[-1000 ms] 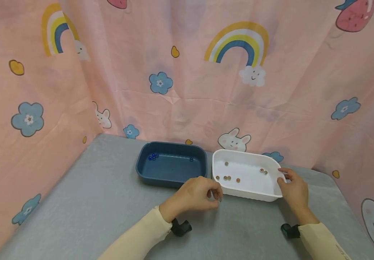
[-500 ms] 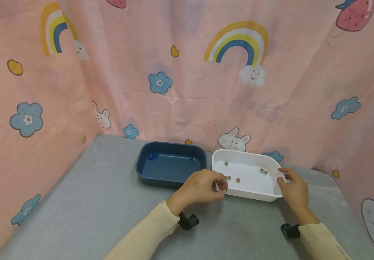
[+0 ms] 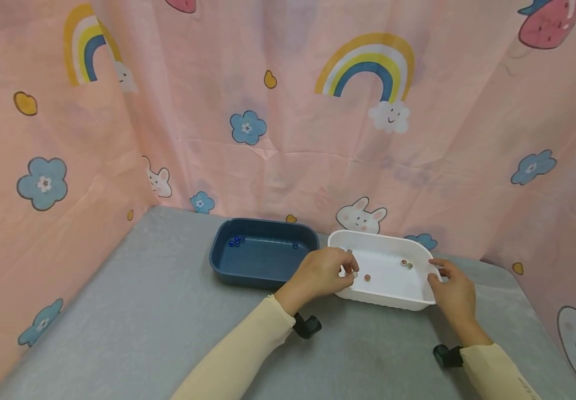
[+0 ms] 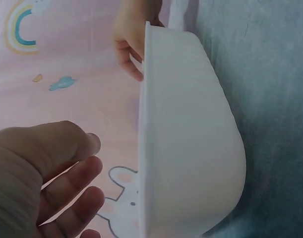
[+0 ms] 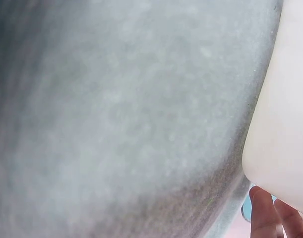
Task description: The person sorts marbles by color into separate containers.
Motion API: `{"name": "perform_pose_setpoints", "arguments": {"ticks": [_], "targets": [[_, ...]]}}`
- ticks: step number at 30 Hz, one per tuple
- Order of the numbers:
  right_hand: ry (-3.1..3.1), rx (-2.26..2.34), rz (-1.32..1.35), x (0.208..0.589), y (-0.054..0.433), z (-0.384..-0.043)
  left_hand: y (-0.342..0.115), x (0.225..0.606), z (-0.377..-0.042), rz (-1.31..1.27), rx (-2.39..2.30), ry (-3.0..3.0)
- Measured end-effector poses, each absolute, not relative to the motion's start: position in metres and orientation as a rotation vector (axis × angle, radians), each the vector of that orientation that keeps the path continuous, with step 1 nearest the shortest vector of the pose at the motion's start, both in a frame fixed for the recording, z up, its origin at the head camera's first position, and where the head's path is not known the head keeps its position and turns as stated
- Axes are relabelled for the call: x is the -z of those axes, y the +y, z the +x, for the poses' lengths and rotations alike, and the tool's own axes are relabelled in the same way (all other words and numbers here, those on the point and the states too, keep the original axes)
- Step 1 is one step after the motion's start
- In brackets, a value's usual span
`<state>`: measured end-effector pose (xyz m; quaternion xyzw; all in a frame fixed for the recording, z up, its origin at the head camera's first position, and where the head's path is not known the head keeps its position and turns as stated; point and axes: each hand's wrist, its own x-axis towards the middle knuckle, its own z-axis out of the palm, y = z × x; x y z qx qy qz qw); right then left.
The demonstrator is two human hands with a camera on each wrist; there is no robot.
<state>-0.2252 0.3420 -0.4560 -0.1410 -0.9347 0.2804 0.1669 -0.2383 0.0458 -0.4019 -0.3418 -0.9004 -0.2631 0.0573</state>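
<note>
My left hand (image 3: 317,272) is over the near left part of a white tray (image 3: 380,258), its thumb and index finger pinching a small glass marble (image 3: 355,274). In the left wrist view the thumb and fingertips (image 4: 94,144) are beside the tray's rim, and the marble is hidden. My right hand (image 3: 454,294) grips the tray's right end, thumb inside the wall. In the right wrist view its fingers (image 5: 263,210) lie against the tray's outer wall. Loose marbles (image 3: 367,278) are on the tray floor, some of them covered by my left hand.
A dark blue tray (image 3: 265,264) stands directly left of the white one, with several blue marbles (image 3: 236,242) inside. Both trays are on a grey table (image 3: 143,311). A pink printed curtain (image 3: 297,150) closes off the back and sides.
My left hand has moved forward and right, carrying the marble from in front of the white tray to over its inside. The right hand and both trays have stayed in place.
</note>
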Motion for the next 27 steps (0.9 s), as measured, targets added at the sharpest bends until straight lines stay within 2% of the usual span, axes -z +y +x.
{"name": "perform_pose_setpoints", "arguments": {"ticks": [11,19,27], "targets": [[-2.685,-0.797,-0.429,0.455,0.342,-0.225,0.071,0.398,-0.276,-1.110,0.773,-2.806],[-2.689,-0.805,-0.429,0.454,0.340,-0.228,0.083,0.406,-0.297,-1.028,0.817,-2.871],[-2.704,-0.815,-0.433,0.454,0.342,-0.226,0.097,0.411,-0.304,-0.949,0.853,-2.954]]}}
